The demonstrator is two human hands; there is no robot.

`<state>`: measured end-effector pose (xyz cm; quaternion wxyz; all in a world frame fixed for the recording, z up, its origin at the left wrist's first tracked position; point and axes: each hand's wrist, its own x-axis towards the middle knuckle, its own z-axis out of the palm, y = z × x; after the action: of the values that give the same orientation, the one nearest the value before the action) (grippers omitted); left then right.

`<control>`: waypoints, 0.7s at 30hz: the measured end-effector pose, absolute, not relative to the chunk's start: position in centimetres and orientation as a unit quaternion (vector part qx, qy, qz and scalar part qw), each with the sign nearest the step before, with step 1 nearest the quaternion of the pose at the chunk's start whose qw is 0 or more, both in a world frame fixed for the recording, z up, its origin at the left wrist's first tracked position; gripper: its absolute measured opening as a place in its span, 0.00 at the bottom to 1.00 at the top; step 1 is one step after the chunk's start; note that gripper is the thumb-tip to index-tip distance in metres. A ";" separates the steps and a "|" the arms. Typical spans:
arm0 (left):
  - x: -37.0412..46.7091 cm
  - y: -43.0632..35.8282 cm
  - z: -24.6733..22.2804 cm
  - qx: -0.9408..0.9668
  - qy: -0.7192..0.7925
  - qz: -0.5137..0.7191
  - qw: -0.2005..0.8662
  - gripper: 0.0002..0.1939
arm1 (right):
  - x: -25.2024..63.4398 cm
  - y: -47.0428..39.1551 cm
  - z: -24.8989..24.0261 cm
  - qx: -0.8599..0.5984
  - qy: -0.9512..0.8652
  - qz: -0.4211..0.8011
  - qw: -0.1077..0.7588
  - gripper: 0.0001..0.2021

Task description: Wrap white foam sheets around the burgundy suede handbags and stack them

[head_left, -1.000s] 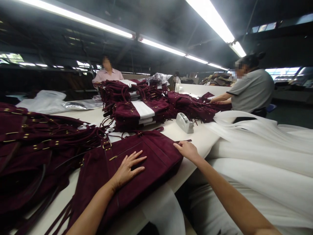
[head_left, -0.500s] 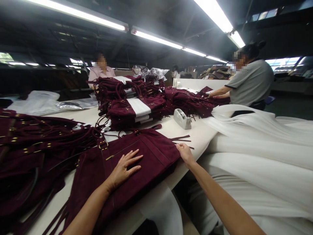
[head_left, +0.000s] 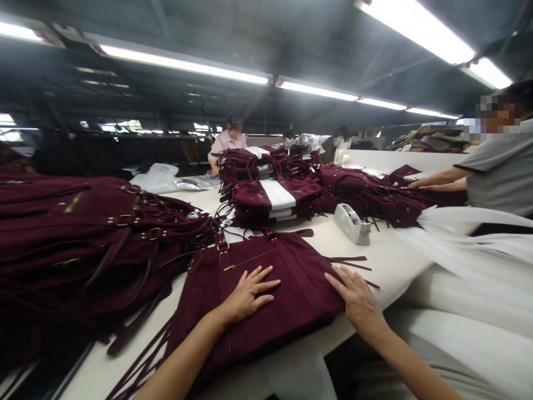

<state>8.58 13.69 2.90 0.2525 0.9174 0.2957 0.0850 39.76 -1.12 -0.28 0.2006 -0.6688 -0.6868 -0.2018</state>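
Under the strip lights: a dark-roofed work hall; one person in a pink shirt stands on the far side, another in a grey shirt at the far right, hands at a maroon pile.
Table: cream, flat; white sheeting heaped along its right side.
Maroon bag: lies flat on the near part of the table, between the bag heap at left and the white sheeting at right.
Direction: handle side faces far, opposite long side faces near; long axis runs left to right, right end slightly farther off.
Left hand: palm down on the bag's upper face, fingers spread.
Right hand: fingers extended, slightly parted, touching the right end; thumb position cannot be told.
Tape dispenser: beyond the bag's right end, apart from it.
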 end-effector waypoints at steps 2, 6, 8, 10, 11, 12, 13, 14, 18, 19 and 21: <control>8.6 13.5 3.1 0.918 0.294 0.081 0.255 0.21 | 41.2 -1.1 0.6 -0.607 -0.766 -0.164 0.136 0.37; 8.6 13.4 3.3 0.914 0.298 0.077 0.265 0.20 | 42.0 1.5 6.9 -0.575 -0.815 -0.005 0.066 0.28; 8.6 13.4 3.3 0.915 0.297 0.073 0.263 0.20 | 40.3 3.6 11.2 -0.568 -0.816 0.063 0.088 0.23; 8.6 13.4 3.2 0.917 0.296 0.071 0.258 0.20 | 37.8 5.9 14.8 -0.546 -0.821 0.111 0.120 0.22; 8.6 13.4 3.1 0.918 0.295 0.070 0.256 0.20 | 36.7 7.2 15.8 -0.540 -0.822 0.123 0.136 0.23; 8.7 13.4 3.0 0.919 0.296 0.069 0.253 0.19 | 35.8 8.4 16.2 -0.540 -0.818 0.130 0.152 0.24; 8.7 13.4 2.9 0.919 0.298 0.068 0.251 0.19 | 35.2 9.6 15.8 -0.543 -0.813 0.131 0.166 0.25; 8.7 13.5 2.8 0.918 0.300 0.068 0.250 0.19 | 34.9 10.6 14.6 -0.558 -0.803 0.125 0.172 0.25; 8.4 13.1 2.7 0.913 0.316 0.071 0.249 0.21 | 36.2 11.8 5.7 -0.644 -0.741 0.084 0.170 0.25; 8.4 12.9 2.8 0.912 0.318 0.071 0.250 0.21 | 36.7 11.6 3.6 -0.648 -0.740 0.079 0.162 0.25; 8.3 12.5 3.0 0.910 0.322 0.071 0.253 0.21 | 37.8 11.3 0.7 -0.648 -0.743 0.060 0.154 0.25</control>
<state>8.27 12.47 3.03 0.2535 0.9095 0.3216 0.0710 37.84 11.26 0.72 0.1540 -0.6484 -0.7431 0.0597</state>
